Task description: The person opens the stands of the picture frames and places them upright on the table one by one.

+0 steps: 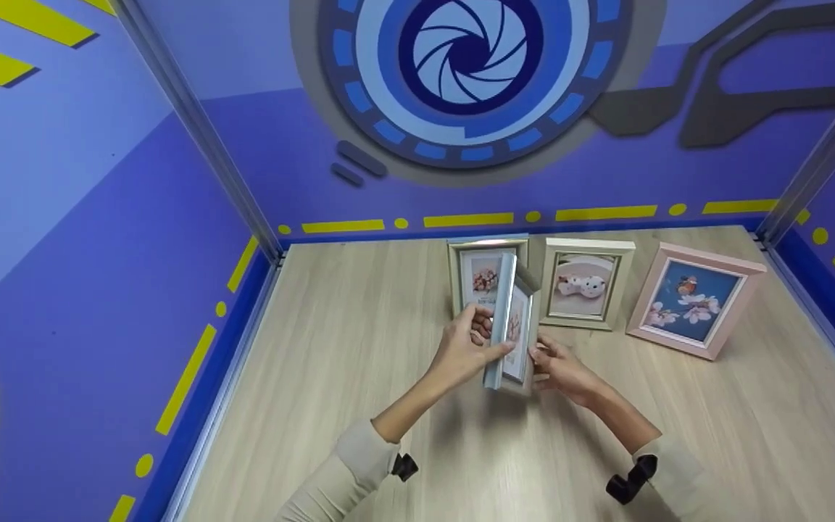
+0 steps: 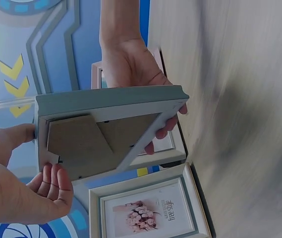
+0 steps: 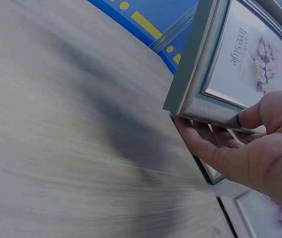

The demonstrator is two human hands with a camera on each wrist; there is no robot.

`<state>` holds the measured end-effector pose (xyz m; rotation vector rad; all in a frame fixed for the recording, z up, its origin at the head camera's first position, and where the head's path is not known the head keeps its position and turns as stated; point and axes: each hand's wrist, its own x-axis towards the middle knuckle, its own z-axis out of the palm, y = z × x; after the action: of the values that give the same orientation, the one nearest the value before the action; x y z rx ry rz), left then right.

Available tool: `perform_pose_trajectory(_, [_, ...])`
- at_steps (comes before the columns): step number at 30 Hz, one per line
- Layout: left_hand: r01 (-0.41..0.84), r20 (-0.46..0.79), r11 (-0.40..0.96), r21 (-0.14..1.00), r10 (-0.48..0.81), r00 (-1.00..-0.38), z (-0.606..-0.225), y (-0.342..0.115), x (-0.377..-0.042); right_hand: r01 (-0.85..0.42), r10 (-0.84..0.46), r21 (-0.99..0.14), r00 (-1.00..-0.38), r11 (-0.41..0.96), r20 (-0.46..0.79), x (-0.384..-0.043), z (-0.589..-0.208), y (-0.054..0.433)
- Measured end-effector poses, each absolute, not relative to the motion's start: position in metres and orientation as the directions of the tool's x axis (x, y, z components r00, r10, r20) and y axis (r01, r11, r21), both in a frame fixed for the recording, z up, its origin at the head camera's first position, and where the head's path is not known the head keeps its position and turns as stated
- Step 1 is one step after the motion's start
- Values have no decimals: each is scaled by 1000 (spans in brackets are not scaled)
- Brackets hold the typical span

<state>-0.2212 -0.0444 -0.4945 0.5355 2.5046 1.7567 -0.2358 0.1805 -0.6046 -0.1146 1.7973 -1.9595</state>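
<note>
Both hands hold a grey-blue and silver picture frame (image 1: 503,290) above the wooden table, turned edge-on and tilted in the head view. My left hand (image 1: 463,346) pinches one side, its thumb on the rim and its fingertips at the back by the stand flap (image 2: 79,141). Opposite, my right hand (image 1: 565,373) grips the other rim, thumb on the front and fingers behind. The right wrist view shows a flower picture with lettering (image 3: 252,54) inside. Behind it, partly covered, stands a similar frame (image 1: 452,268) with a flower picture.
To the right stand a cream frame (image 1: 581,319) and a pink frame (image 1: 678,346) with a bird and blossoms. The wooden table (image 1: 330,348) meets blue printed walls (image 1: 258,145) at the back and sides, with metal corner posts (image 1: 200,138).
</note>
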Motion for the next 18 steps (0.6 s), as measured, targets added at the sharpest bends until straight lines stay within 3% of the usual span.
perform_pose_trajectory(9, [349,210,301,888,411,-887,-498,-43,-217,301,-445,-952,-861,-56,-246,-232,-611,180])
perform_pose_trajectory(18, [342,128,254,905,603,-788,-501,-47,-214,341,-468,-939,-838,-46,-282,-233,-613,186])
